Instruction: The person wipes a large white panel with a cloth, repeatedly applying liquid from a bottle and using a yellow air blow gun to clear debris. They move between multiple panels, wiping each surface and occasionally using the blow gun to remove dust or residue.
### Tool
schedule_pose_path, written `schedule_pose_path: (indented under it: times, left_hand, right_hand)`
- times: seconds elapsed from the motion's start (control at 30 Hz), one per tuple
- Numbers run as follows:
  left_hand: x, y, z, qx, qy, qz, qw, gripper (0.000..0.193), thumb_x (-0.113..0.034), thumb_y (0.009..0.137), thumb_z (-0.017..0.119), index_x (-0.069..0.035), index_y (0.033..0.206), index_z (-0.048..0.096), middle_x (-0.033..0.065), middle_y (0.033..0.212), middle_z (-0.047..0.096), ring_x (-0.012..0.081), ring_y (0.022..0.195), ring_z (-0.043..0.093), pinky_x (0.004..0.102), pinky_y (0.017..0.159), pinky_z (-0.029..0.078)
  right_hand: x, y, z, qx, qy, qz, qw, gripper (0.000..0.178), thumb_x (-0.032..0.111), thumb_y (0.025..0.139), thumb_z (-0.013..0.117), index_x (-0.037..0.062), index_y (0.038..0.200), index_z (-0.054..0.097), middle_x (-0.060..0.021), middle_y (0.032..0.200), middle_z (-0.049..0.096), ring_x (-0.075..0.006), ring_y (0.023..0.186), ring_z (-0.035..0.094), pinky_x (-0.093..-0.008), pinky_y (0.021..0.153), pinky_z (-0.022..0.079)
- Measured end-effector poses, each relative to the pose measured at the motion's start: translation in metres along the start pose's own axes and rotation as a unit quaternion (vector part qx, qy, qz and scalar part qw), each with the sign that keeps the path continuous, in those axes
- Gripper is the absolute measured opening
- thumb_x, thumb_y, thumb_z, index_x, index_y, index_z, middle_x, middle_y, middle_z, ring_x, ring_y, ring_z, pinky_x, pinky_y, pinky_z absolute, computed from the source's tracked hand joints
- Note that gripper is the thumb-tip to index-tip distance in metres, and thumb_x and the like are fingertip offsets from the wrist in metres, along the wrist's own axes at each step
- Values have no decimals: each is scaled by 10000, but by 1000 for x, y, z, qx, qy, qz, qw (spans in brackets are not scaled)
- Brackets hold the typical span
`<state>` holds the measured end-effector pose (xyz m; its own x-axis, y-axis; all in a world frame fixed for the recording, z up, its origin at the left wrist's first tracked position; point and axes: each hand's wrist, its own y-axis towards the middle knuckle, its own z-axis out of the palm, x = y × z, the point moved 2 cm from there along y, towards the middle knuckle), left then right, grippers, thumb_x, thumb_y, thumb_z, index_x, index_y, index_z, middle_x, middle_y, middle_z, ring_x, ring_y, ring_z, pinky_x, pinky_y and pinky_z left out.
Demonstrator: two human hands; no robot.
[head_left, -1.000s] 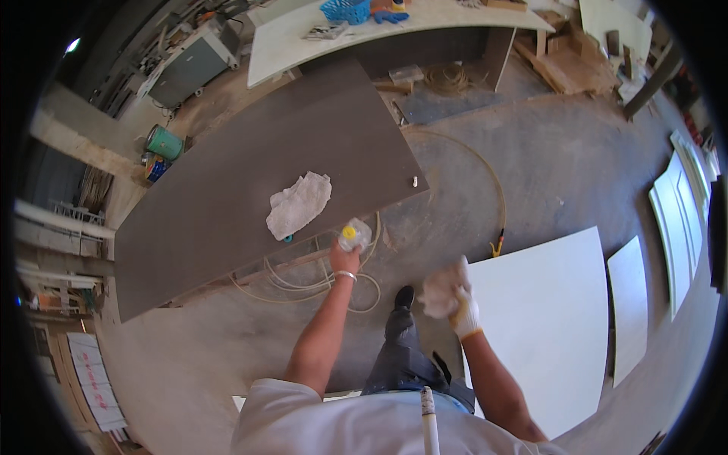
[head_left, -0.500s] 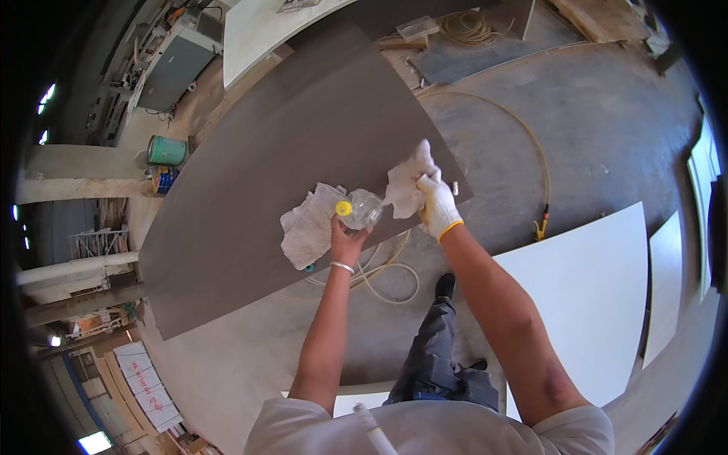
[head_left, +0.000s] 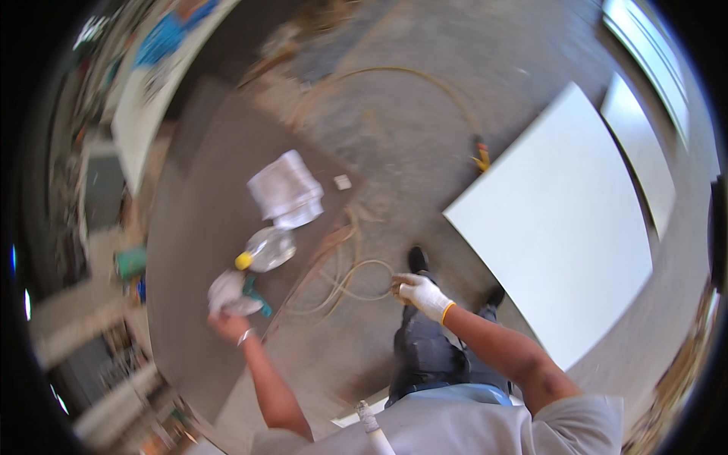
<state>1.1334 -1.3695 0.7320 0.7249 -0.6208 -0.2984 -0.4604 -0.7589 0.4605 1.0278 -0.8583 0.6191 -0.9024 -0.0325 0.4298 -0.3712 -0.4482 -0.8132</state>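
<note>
My bare left hand (head_left: 226, 324) is closed on a crumpled whitish cloth (head_left: 227, 290) over the brown panel (head_left: 193, 205). Against this cloth lies a teal object (head_left: 255, 296), too blurred to name. A clear plastic bottle (head_left: 271, 249) with a yellow cap is just beyond, its cap pointing left; no hand touches it. Farther off, a folded white cloth (head_left: 287, 189) rests on the panel, close to the bottle. My right hand (head_left: 422, 294), in a white work glove, hangs above my legs, away from the panel. Its fingers are loosely bent, somewhat blurred, with nothing visible in them.
A small whitish block (head_left: 343, 182) sits near the panel's right corner. Loops of pale hose (head_left: 364, 265) lie on the floor beside the panel, and a yellow hose (head_left: 394, 70) curves farther out. To the right is a large white board (head_left: 561, 227). A green can (head_left: 130, 262) stands left.
My left hand has left the bottle and taken the crumpled cloth. My right hand has let go of its cloth, now lying on the panel, and drawn back toward me. The whole view has turned.
</note>
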Motion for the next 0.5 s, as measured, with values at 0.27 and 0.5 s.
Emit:
schedule_pose_path:
  times: [0.27,0.5]
  left_hand:
    - [-139,-172,-108,191,-232,41,953,470,-213,1062,542,101,1403,462,255,1323,586,375,1170,611,469,1053,474]
    - [-389,-512,13,687,-431,-270,520,528,-71,980,536,29,1494,466,189,1490,544,326,1366,542,438,1153,438]
  right_hand:
    - [-73,-105,-108,96,227,-128,961,543,34,1013,547,-25,1545,461,-173,1473,595,-256,1384,556,-372,1152,437]
    - [-100,-164,-286,-291,-178,-434,834,539,174,912,655,64,1435,580,-244,1517,502,-448,1454,425,-563,1241,270]
